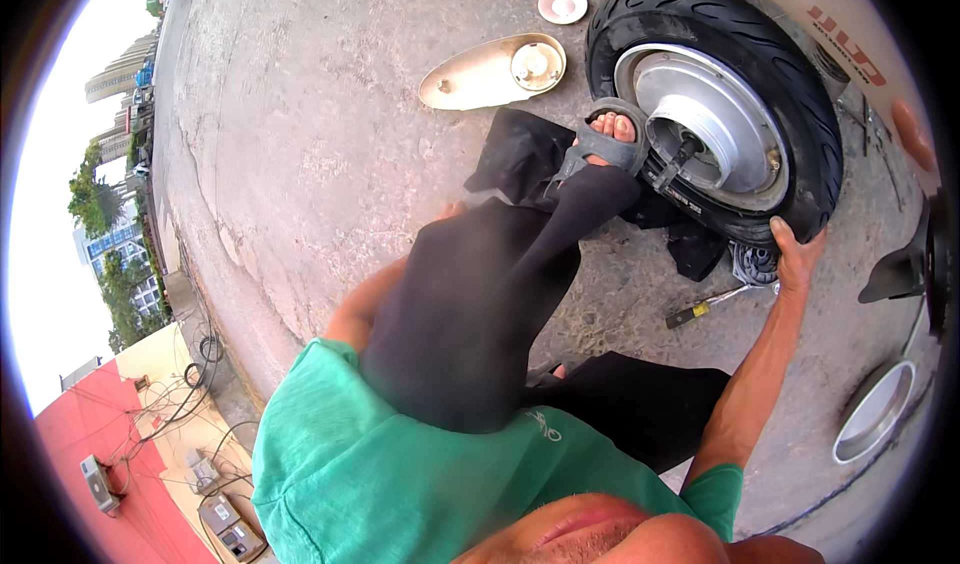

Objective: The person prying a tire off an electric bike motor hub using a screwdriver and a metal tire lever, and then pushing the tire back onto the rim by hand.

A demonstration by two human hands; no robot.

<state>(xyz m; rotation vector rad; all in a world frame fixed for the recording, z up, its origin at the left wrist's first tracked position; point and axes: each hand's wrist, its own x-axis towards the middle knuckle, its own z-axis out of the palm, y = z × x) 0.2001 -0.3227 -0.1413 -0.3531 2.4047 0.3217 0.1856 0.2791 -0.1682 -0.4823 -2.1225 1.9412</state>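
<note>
A scooter wheel with a black treaded tyre and silver hub lies tilted on the ground at upper right. My right hand grips the tyre's near edge, thumb on the sidewall and fingers out of sight behind the tread. My foot in a grey sandal rests against the wheel's left side. Of my left hand, only a bit shows past my bent knee; its fingers are mostly hidden. Under the wheel's near side sits a round metal part, with a yellow-and-black-handled tool beside it.
A cream elongated cover and a small pinkish dish lie on the concrete beyond my foot. Black cloth is bunched by the sandal. To the right are a silver ring-shaped pan, long thin tools and a light-coloured box or panel.
</note>
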